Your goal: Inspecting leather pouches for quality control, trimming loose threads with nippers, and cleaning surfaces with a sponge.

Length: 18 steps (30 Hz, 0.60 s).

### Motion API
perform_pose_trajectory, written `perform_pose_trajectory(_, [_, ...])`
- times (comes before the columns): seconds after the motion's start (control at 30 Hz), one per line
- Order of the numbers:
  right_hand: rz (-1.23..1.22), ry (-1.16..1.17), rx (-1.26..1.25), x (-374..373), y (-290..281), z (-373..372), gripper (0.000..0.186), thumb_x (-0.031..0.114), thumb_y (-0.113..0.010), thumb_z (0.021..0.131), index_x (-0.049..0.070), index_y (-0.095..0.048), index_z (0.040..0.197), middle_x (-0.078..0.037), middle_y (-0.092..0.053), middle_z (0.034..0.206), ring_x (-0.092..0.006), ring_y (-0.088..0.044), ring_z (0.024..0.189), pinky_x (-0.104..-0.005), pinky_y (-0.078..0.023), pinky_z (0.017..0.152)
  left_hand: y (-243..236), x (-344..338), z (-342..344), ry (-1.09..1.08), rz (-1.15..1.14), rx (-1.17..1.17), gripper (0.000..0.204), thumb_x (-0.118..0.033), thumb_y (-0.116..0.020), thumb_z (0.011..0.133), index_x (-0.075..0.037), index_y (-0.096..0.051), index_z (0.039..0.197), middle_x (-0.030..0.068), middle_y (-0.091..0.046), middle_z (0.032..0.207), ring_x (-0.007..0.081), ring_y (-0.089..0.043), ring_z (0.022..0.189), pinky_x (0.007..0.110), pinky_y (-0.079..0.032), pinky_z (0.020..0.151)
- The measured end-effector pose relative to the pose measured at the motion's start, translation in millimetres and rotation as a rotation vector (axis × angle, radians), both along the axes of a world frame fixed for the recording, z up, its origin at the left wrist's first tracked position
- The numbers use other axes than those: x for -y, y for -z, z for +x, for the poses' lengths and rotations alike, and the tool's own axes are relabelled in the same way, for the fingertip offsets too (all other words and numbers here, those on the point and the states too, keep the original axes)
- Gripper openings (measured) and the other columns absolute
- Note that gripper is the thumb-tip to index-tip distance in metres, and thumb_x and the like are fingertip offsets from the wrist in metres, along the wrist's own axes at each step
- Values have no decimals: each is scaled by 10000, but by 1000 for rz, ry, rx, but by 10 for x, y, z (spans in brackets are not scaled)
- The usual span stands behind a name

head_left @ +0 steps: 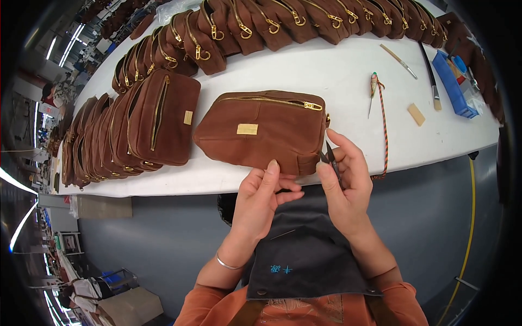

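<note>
A brown bag (228, 146) lies at the near edge of the white table, its brass zipper along the top and a blank-looking tan patch on its face. My left hand (263, 198) grips the bag's lower edge, thumb on the front and fingers partly underneath. Small dark scissors (331, 157) are in my right hand (348, 190), their points at the bag's right end beside the bottom corner.
Several similar bags (152, 125) stand packed at the left, with a long row (299, 22) along the back. An awl with cord (373, 87), brushes (399, 60), a tan block (416, 114) and a blue tray (451, 87) lie at the right. Another person (81, 296) appears far lower left.
</note>
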State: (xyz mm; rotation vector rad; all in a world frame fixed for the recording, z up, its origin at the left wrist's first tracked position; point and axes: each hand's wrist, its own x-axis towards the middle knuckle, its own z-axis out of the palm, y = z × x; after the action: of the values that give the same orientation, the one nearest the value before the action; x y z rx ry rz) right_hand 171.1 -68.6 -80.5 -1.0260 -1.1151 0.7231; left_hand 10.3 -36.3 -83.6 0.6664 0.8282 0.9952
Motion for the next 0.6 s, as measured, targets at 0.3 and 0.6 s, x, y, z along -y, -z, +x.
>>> perform_pose_trajectory(0.3, [-73,36,64,20,73,39,332,17,-767,857,29,-625,1157,50,-481,722,-14,-388,609,-183,-308,527,-141,212,-90,49,353,-376,193,-171,-639,991,14,-668,942,86,-695,906,113,-667,726,243,-569,677])
perform_pose_trajectory(0.6, [-47,54,121,87,121,50,180,17,-753,875,24,-616,992,8,-564,791,-30,-471,642,-196,-386,554,-92,11,48,-140,1223,-884,377,11,-825,748,-44,-724,1107,92,-616,1102,226,-637,929,313,-556,736])
